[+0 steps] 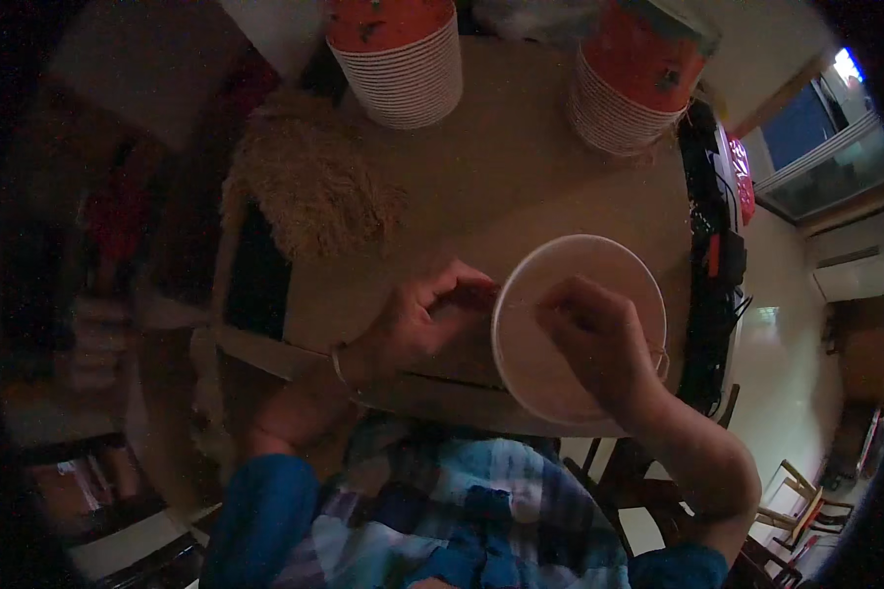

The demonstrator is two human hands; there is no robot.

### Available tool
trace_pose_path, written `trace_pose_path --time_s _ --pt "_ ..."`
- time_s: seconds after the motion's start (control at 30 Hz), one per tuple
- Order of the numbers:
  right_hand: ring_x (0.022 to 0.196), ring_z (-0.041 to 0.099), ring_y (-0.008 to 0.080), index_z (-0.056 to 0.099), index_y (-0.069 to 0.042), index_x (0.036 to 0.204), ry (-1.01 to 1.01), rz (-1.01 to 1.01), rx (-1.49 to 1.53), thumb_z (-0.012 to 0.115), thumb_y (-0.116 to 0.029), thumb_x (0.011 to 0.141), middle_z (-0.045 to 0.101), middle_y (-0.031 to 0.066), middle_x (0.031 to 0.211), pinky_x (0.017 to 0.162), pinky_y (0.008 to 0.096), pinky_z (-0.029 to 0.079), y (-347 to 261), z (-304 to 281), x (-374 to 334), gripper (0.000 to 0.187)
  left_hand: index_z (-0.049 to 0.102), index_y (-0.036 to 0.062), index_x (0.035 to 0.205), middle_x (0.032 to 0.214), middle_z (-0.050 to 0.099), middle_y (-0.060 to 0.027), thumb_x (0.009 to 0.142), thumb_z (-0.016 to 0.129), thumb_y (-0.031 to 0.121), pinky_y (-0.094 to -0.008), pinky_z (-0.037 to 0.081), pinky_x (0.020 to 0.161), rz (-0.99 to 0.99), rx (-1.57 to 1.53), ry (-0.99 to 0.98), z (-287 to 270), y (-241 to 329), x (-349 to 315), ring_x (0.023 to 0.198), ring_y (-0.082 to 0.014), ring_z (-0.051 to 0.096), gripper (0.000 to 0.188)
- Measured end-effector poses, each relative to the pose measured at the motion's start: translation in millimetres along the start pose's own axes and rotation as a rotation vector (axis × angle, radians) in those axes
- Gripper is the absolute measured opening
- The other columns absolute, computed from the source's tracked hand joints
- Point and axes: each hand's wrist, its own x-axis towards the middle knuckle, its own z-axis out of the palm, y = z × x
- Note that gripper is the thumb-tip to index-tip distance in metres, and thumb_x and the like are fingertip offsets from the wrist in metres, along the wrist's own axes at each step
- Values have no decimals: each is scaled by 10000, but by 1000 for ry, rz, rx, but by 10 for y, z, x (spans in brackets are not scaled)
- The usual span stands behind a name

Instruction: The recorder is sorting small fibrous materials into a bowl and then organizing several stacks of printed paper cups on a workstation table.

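Observation:
A round, pale tub (581, 393) with a white rim stands at the table's near edge, its open top facing up. My left hand (424, 312) is beside its left rim, fingers curled and closed with the tips at the rim; what they pinch is too dark to tell. Over the tub's opening is my right hand (599, 329), its fingers pinched together near the left inner wall. A faint thin strand seems to run from these fingertips toward the left rim. At the right rim, next to my right wrist, shows a small thin loop (663, 363).
A tan fibrous bundle (309, 182) hangs over the table's left side. Two stacks of nested red-orange tubs, a left stack (398, 69) and a right stack (634, 88), stand upside down on the brown tabletop (491, 177). Dark cables and devices (722, 255) line the right edge.

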Motion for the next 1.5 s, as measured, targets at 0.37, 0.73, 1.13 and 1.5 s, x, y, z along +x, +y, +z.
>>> trace_pose_path --time_s 0.37,0.73,1.13,1.5 --pt "840 629 144 632 14 947 -14 78 67 597 -10 836 682 104 904 737 292 501 -83 -3 7 118 520 25 1194 1115 589 -55 876 647 82 -297 448 932 -103 -343 34 113 15 38 1053 -133 566 347" --pt "845 630 138 633 10 951 -3 73 112 594 -22 856 685 95 908 746 281 503 -77 22 34 107 525 31 1200 1141 590 -58 870 656 101 -317 433 969 -105 -325 22 92 81 60 1090 -151 561 362" --pt "771 595 72 630 11 904 56 3 190 644 -54 841 660 38 812 671 231 481 -32 86 36 92 535 25 1181 1135 594 -65 867 656 92 -320 441 965 -68 -287 12 68 66 60 1084 -158 571 344" --pt "789 592 65 630 11 906 53 29 219 640 -33 845 659 29 828 692 224 480 -8 81 62 76 549 24 1159 1120 610 -66 870 653 98 -320 446 956 -78 -342 26 83 48 56 1070 -156 581 315"
